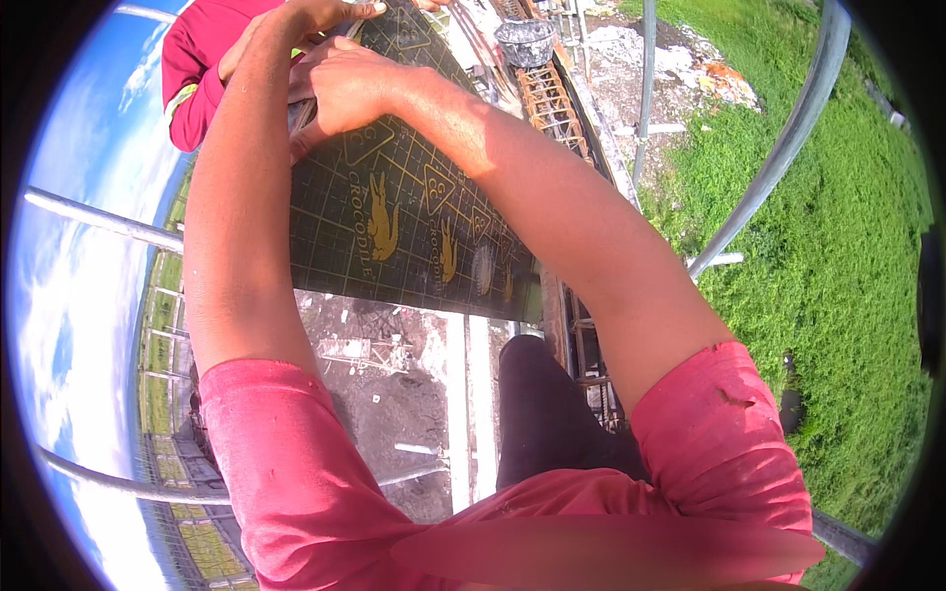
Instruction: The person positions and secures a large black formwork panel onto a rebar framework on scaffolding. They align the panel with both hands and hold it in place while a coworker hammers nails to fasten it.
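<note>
Both arms reach over a dark gridded panel (414, 197) with yellow printed figures, tilted beneath them. My right hand (345, 84) has its fingers curled at the panel's upper left edge. My left hand (330, 15) is higher, at the top of the picture, with a finger stretched out along the panel's top; the rest of it is partly cut off and hidden.
A co-worker in red (192, 79) stands at upper left. Metal rails (759, 158) surround me. A bucket (524, 39) sits beside a long rebar cage (552, 108). Far below lie rubble-strewn ground (365, 384) and grass (828, 266).
</note>
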Available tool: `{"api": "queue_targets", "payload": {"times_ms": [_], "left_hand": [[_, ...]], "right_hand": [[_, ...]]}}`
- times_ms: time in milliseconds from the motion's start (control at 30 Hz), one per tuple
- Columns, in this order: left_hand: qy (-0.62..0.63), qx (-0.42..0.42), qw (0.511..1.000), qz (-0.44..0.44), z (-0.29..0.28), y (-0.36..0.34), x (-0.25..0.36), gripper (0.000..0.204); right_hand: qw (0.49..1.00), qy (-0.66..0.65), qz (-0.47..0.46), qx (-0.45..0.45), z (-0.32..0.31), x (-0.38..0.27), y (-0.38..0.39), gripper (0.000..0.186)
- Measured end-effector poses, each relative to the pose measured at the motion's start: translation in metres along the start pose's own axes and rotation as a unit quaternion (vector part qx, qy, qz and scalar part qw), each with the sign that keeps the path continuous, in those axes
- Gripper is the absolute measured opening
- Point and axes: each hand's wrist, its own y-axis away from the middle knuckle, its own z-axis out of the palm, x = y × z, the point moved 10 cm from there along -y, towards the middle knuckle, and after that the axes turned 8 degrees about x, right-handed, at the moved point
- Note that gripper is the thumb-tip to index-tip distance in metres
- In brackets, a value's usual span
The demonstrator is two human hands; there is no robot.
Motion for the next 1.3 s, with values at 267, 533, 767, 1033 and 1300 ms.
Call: {"api": "queue_targets", "payload": {"times_ms": [267,533,767,1033,1300], "left_hand": [[0.256,0.129,0.958,0.031,-0.044,0.156,-0.068,0.042],[0.481,0.343,0.805,-0.050,0.058,0.367,-0.085,0.088],[0.614,0.466,0.628,-0.104,0.101,0.356,-0.069,0.074],[0.583,0.515,0.614,-0.131,0.111,0.349,-0.079,0.054],[0.640,0.536,0.546,-0.067,0.121,0.345,-0.077,0.052]], "right_hand": [[0.985,-0.093,-0.116,0.090,-0.027,-0.012,-0.011,0.048],[0.986,-0.144,-0.065,-0.053,0.000,0.005,-0.011,0.044],[0.995,-0.023,-0.039,-0.088,0.020,0.021,-0.005,0.074],[0.999,-0.011,-0.042,-0.029,-0.010,-0.012,0.009,0.055],[0.983,0.026,-0.068,0.168,-0.041,-0.076,0.041,0.024]]}}
